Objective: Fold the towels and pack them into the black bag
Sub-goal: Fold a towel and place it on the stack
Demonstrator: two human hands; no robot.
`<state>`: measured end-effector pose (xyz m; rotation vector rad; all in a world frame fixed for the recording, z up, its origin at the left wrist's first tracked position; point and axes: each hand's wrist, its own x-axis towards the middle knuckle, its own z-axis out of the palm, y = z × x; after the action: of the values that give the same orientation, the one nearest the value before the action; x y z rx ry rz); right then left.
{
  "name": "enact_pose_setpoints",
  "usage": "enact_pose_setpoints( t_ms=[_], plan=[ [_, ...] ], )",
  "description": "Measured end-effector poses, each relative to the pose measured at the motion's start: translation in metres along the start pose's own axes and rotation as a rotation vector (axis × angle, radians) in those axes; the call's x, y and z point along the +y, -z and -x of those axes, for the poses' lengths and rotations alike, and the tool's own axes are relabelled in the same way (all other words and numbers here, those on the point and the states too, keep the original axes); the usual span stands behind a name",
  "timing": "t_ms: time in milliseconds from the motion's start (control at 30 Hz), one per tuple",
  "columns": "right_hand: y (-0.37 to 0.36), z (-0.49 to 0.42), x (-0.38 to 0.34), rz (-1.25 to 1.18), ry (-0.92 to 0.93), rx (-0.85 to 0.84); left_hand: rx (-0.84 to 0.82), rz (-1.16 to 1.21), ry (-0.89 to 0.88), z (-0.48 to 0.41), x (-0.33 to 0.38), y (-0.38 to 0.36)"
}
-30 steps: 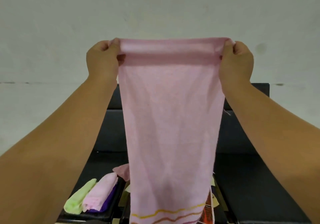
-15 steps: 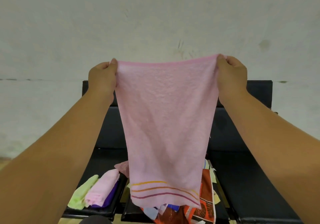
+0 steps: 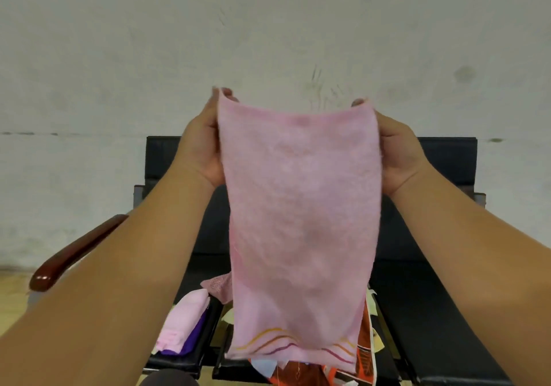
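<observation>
Pink towel (image 3: 301,206): pale pink terry cloth, one layer showing, with thin wavy yellow, orange and maroon lines just above its lower hem. It hangs in the air at chest height, in front of a row of black seats (image 3: 441,311), touching no surface. Left hand (image 3: 202,147): grips the upper left corner, palm toward the camera, fingers curled behind the cloth, their tips showing above the top edge. Right hand (image 3: 399,153): grips the upper right corner the same way, one fingertip visible over the edge. The top edge sags slightly between the two hands. On the left seat, below and beside the towel, lies a folded light pink towel (image 3: 185,323) resting on a purple towel (image 3: 193,338). A dusty pink cloth (image 3: 219,287) peeks out just behind the towel's left edge. An orange printed cloth (image 3: 363,344) lies under the lower hem, partly hidden. Black backrest (image 3: 447,159) behind the hands. Dark red wooden armrest (image 3: 68,257) at the left end of the seats. Pale, scuffed wall (image 3: 268,27) behind; light wood floor (image 3: 12,296) at lower left. Long axis of the towel: vertical, plain end up at the hands, striped end pointing down toward the seats, broad face toward the camera.
</observation>
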<state>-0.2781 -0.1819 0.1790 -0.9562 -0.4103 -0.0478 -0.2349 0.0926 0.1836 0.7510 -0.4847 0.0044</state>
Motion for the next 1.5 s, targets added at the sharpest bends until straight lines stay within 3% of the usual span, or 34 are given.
enact_pose_setpoints(
  t_ms=[367, 767, 1500],
  plan=[
    [-0.018, -0.014, 0.054, 0.153, -0.05, -0.105, -0.141, -0.302, 0.095, 0.012, -0.06, -0.017],
    [-0.013, -0.021, 0.067, 0.272, -0.068, -0.124, -0.099, -0.513, 0.109, -0.001, -0.062, 0.0],
    [-0.003, -0.024, 0.086, 0.593, -0.042, -0.049, -0.011, -0.63, 0.112, 0.011, -0.057, 0.032]
  ],
)
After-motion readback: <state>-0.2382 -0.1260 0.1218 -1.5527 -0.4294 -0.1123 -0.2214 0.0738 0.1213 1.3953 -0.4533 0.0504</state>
